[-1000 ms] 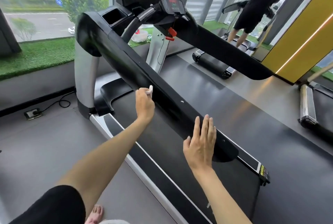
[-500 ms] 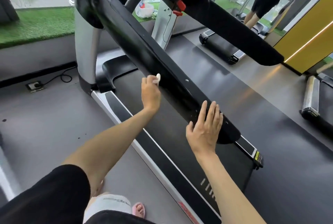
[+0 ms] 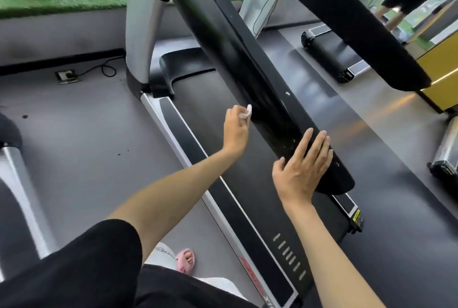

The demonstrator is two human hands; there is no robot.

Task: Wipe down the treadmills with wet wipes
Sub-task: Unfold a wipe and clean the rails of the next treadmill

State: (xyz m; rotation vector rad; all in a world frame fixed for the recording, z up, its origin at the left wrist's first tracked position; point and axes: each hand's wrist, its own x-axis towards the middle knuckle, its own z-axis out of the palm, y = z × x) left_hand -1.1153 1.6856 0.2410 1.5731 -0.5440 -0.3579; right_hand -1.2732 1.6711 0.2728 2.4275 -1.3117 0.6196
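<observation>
Right hand (image 3: 302, 168) flat on near end of rail (image 3: 223, 34), fingers straight and close together, same spot as before. Left hand (image 3: 235, 131) pinches wipe (image 3: 247, 111) against rail's side. Wipe has slid down rail toward right hand. Upper part likely clean; short near bit left.

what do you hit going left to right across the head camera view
floor socket → left hand pinching the wet wipe → right hand flat on the black handrail → yellow wall panel
</observation>
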